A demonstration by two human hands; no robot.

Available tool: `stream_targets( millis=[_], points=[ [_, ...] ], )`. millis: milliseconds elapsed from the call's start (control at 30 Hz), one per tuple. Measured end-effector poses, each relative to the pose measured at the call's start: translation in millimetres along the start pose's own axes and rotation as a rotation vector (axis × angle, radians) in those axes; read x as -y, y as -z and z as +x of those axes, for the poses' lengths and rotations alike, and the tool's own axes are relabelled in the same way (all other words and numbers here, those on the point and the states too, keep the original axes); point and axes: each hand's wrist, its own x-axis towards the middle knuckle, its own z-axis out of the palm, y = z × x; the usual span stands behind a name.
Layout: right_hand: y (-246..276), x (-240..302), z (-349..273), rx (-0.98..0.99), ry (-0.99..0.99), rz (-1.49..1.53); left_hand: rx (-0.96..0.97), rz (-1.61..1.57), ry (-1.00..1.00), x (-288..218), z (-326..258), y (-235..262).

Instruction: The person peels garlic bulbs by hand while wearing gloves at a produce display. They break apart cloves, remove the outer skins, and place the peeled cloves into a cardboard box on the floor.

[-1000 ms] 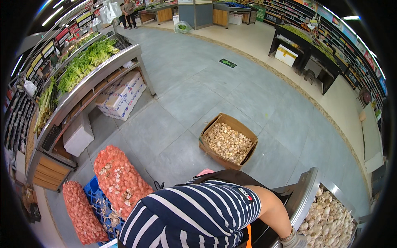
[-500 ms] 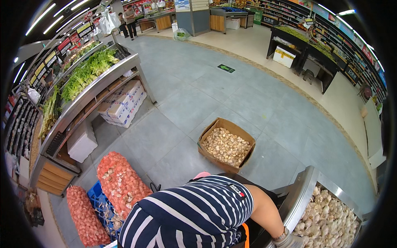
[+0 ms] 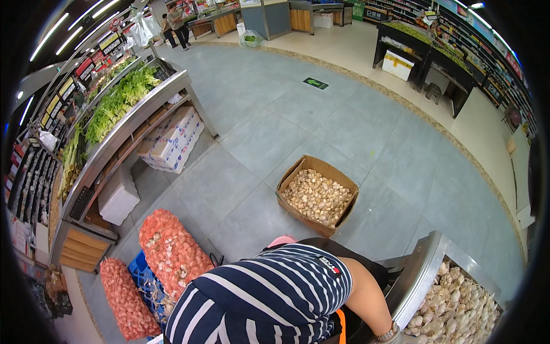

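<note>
My right arm [image 3: 366, 298], bare below a striped sleeve and with a watch at the wrist, reaches down to the lower right. The right hand [image 3: 395, 339] is at the near metal edge of a display bin [image 3: 427, 266] full of garlic bulbs [image 3: 455, 301]. Something pale, like a glove, covers it. The bottom edge of the picture cuts it off, so its fingers are hidden. My left hand is out of sight. An open cardboard box [image 3: 348, 217] of loose garlic [image 3: 318, 198] stands on the floor ahead.
Two red mesh sacks of garlic, a large one [image 3: 172, 249] and a smaller one [image 3: 127, 301], lie by a blue plastic crate [image 3: 139, 265]. A vegetable stand [image 3: 189, 86] with leafy greens rises at left, foam boxes [image 3: 172, 140] beneath it. Two people [image 3: 176, 26] stand far back.
The view has shifted slightly. My right hand has sunk lower and less of it shows beside the garlic bin. The two people in the distance have changed their stance.
</note>
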Motion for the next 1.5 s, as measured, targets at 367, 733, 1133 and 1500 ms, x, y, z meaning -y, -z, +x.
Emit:
stream_targets(
  millis=[367, 733, 1133, 1500],
  points=[
    [-2.4, 3.9, 6.1, -0.042, 0.024, 0.067, -0.012, 0.012, 0.001, 2.7, 33.5, -5.9],
    [-9.3, -5.4, 2.2, -0.118, 0.059, 0.264, -0.010, 0.097, 0.015, -3.5, 63.6, -6.9],
    [-19.3, -8.3, -5.0, -0.172, 0.001, 0.390, 0.033, 0.095, -0.071, -18.9, 73.3, -11.7],
    [-22.5, -22.9, -7.0, -0.153, -0.074, 0.476, 0.030, 0.045, -0.080, -15.0, 73.0, -20.4]
  ],
)
